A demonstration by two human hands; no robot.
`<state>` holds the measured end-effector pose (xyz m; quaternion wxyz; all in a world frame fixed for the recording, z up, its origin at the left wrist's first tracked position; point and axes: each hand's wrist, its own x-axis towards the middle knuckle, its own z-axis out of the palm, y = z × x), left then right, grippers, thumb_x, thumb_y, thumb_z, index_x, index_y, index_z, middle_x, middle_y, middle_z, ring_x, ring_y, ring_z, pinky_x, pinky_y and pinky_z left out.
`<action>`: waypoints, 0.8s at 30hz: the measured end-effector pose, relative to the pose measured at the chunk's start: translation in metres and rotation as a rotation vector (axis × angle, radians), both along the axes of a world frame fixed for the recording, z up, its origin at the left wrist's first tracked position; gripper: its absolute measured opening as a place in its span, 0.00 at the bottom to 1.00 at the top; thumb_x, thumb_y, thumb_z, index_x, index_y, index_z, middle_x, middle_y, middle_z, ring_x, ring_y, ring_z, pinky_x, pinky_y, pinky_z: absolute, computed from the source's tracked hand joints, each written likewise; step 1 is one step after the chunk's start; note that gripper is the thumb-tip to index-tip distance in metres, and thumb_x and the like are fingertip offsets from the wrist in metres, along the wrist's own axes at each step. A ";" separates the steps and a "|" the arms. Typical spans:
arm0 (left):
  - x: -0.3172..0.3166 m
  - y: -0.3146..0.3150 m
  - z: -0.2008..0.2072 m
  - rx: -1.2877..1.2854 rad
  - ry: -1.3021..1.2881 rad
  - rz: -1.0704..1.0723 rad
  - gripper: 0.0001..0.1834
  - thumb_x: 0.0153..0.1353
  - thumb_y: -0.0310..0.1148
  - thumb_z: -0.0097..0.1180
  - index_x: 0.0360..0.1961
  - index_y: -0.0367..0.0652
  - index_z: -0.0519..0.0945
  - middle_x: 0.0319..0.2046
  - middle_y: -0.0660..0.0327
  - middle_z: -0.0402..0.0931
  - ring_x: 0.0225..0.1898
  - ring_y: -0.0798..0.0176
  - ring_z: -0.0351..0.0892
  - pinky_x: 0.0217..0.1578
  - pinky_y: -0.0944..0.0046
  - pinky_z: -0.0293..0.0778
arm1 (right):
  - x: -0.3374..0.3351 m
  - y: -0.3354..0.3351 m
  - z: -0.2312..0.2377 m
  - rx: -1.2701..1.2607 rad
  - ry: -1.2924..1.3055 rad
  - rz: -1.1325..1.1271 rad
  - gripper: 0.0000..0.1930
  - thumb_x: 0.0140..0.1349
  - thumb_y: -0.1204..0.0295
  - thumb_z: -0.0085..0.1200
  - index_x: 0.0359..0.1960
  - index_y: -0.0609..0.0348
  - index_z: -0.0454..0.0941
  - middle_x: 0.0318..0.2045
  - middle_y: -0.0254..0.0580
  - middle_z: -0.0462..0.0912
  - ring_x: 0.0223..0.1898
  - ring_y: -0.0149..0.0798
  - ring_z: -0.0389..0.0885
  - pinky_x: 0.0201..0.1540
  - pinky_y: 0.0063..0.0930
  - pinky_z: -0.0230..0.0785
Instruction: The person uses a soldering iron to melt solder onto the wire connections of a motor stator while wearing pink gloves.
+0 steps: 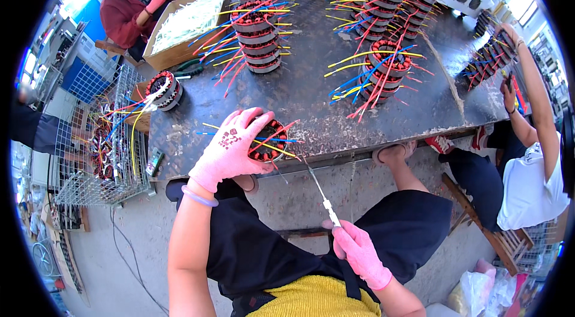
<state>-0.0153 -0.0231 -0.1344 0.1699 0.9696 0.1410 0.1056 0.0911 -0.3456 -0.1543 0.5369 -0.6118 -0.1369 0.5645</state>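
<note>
My left hand (pixel 230 146), in a pink glove, is wrapped round a motor stator (pixel 269 148) near the table's front edge. Red windings line the stator's ring, and yellow, blue and red lead wires stick out of it. In my right hand (pixel 362 254), also pink-gloved, is the handle of a thin metal tool with a white grip (pixel 326 204). Its slim shaft points up and left, with the tip close to the stator's right side. From this view I cannot tell if the tip touches the stator.
Stator stacks (pixel 257 41) stand across the dark table (pixel 323 89); a single stator (pixel 163 90) sits at left. Behind it is a carton of white strips (pixel 157 56) beside a co-worker (pixel 129 8). Another person (pixel 533 185) handles stators at right. A wire basket (pixel 102 149) stands left.
</note>
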 end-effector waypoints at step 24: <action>0.002 -0.003 0.006 -0.017 -0.021 0.006 0.50 0.31 0.40 0.77 0.62 0.43 0.73 0.56 0.52 0.73 0.60 0.44 0.70 0.64 0.50 0.65 | -0.002 0.007 0.003 0.000 -0.044 0.065 0.19 0.76 0.63 0.44 0.57 0.64 0.76 0.19 0.28 0.68 0.22 0.23 0.65 0.28 0.21 0.61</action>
